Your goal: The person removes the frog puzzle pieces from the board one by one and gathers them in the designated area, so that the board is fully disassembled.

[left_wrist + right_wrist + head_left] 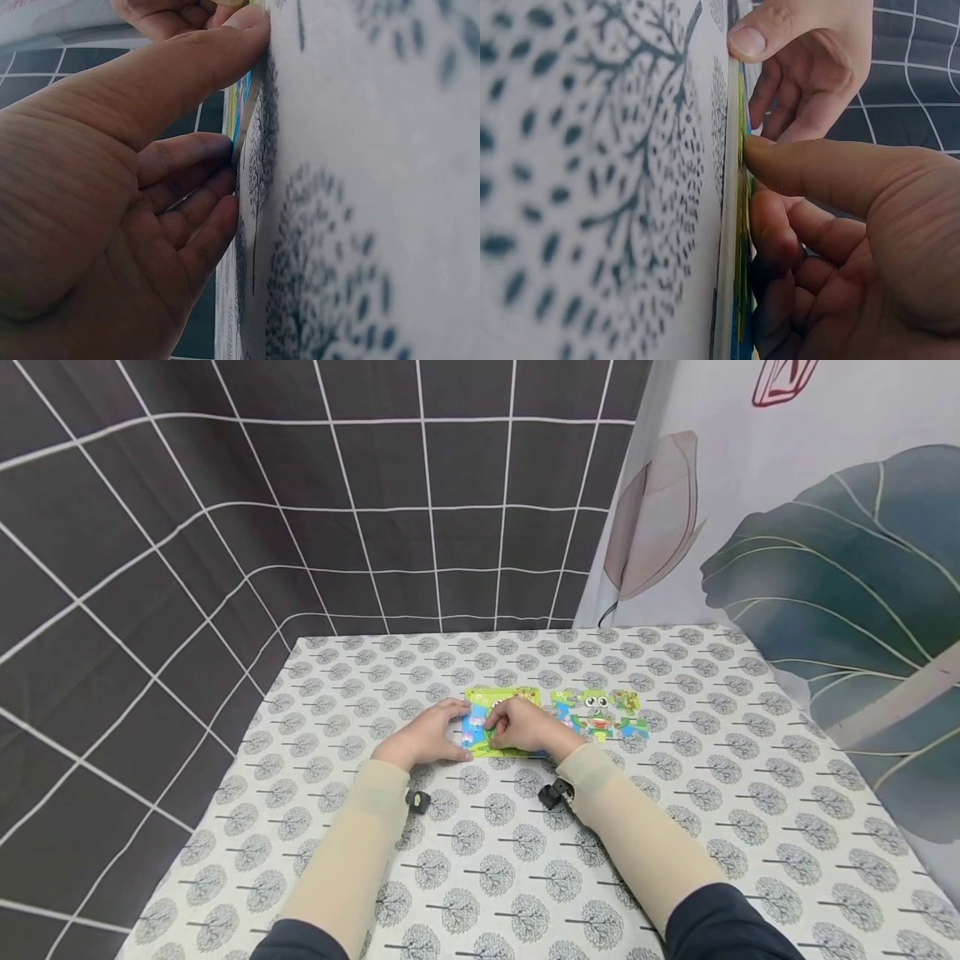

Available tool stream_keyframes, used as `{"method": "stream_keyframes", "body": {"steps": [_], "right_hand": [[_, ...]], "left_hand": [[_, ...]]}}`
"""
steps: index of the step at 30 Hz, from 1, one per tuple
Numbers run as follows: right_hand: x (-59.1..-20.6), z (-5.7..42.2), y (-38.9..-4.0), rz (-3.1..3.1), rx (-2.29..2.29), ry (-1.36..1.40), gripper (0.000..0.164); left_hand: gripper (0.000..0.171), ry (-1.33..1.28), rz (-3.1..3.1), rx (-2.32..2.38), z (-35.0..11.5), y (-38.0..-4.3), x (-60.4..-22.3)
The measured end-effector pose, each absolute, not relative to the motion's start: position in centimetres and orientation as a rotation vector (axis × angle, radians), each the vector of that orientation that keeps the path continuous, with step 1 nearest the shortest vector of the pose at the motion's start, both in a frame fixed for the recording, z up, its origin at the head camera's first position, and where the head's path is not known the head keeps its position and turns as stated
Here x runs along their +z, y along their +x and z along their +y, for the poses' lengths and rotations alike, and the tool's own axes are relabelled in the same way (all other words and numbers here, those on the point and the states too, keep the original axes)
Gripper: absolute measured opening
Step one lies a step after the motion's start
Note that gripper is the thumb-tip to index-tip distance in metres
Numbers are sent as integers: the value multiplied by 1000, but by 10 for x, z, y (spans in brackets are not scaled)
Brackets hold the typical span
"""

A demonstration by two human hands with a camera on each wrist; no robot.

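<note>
A flat, brightly printed puzzle board [474, 725] in green, yellow and blue lies on the table. My left hand [431, 733] is at its left side, thumb by the near corner and fingertips along the left edge; the left wrist view shows these fingers fairly straight. Over the middle of the board, my right hand [522, 725] has its fingers curled, thumb and index tips down at the board's face [742, 195]. Whether they pinch a piece I cannot tell. Just right of that hand lie puzzle pieces [597, 703], one with a green frog's face.
The tabletop is covered by a white cloth [495, 852] with grey tree prints. A dark curtain with a white grid [465, 535] hangs behind and to the left. At the right hangs a pale curtain with leaf prints [840, 568]. Small black wrist cameras [553, 794] sit on both forearms.
</note>
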State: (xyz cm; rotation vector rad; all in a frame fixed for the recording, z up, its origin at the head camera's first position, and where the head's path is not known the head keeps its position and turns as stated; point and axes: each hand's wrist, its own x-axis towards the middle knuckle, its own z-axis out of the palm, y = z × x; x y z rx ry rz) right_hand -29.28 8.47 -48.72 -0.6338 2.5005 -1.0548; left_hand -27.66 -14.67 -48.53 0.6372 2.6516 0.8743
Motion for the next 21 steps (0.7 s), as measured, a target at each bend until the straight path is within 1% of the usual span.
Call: {"method": "stream_keyframes", "body": {"steps": [11,18,21], "right_hand": [[-488,84,-292,2528,-1004,-631,20],[-487,84,-292,2539,-1002,-643,23],[-487,85,-292,2537,-1022,-637,20]], "left_hand": [[95,640,2656,859,-147,-277,-485],[95,655,2651,865,-147,-278,-485],[95,653,2650,868,-147,-278,-485]]}}
